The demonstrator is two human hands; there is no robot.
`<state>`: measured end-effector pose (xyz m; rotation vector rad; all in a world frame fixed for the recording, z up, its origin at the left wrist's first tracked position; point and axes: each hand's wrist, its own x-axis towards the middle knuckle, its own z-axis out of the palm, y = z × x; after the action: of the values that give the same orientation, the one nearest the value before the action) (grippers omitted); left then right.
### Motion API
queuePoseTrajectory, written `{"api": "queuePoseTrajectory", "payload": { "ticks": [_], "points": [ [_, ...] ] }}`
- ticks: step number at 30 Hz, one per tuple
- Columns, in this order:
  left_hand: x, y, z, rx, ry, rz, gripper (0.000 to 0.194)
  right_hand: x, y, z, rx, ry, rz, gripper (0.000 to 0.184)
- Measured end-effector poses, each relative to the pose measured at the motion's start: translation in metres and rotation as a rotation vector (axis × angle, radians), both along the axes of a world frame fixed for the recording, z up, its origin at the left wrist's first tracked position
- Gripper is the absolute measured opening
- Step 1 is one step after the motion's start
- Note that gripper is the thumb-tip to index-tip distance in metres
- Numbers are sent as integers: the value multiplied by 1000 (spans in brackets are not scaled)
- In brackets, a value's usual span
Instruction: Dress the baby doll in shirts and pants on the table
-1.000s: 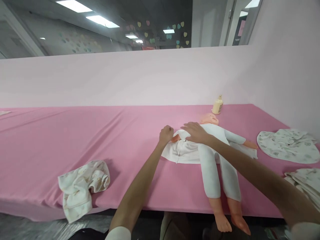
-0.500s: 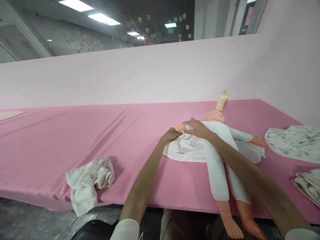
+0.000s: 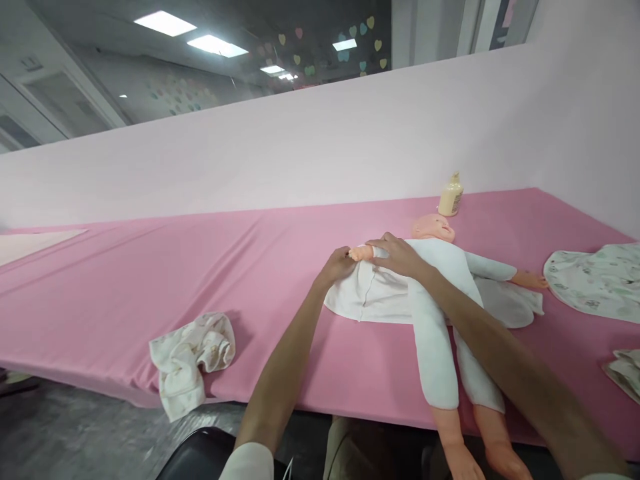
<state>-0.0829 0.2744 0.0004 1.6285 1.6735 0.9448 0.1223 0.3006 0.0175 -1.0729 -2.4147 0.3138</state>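
A baby doll [image 3: 445,267] with a white cloth body lies on its back, its lower legs hanging past the table's front edge. Under it is spread a white baby shirt [image 3: 385,297]. My right hand [image 3: 397,257] is closed round the doll's forearm on the left side of the picture. At the fingertips of the doll's small hand [image 3: 361,253], my left hand [image 3: 339,267] is closed on the shirt's edge; its fingertips are partly hidden. The doll's other arm stretches right, and the shirt's other sleeve [image 3: 520,300] lies flat below it.
A pale yellow pump bottle [image 3: 451,195] stands behind the doll's head. A crumpled patterned cloth [image 3: 193,360] hangs over the front edge. At the right lie a printed cloth [image 3: 595,283] and a folded cloth [image 3: 627,373]. A white wall [image 3: 250,160] borders the pink table [image 3: 200,267].
The view has tilted and shifted slightly. My left fingers have moved a little up towards the doll's fingertips. My right hand keeps its place on the doll's arm.
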Motion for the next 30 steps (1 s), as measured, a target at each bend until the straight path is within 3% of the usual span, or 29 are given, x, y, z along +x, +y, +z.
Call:
{"api": "queuePoseTrajectory", "payload": {
  "ticks": [3,7,12,16,22,26,30],
  "points": [
    [-9,-8,11,7,-81,78,21,0,-2,1,-18,-3,-7,44],
    [-12,-18,21,46,-24,137,32,0,-2,1,-12,-15,-21,45],
    [-5,-31,38,-13,-378,130,42,0,-6,3,30,-59,-25,45],
    [17,-40,54,82,-477,178,39,-5,-15,4,92,-180,-45,49],
    [62,-58,68,169,-321,96,36,-14,-21,-2,114,-286,-70,49],
    [80,-61,70,146,-365,45,35,-12,-20,-7,33,-169,-44,51],
    [95,-57,66,94,-326,-26,35,-6,-15,0,-63,7,74,42]
  ]
}}
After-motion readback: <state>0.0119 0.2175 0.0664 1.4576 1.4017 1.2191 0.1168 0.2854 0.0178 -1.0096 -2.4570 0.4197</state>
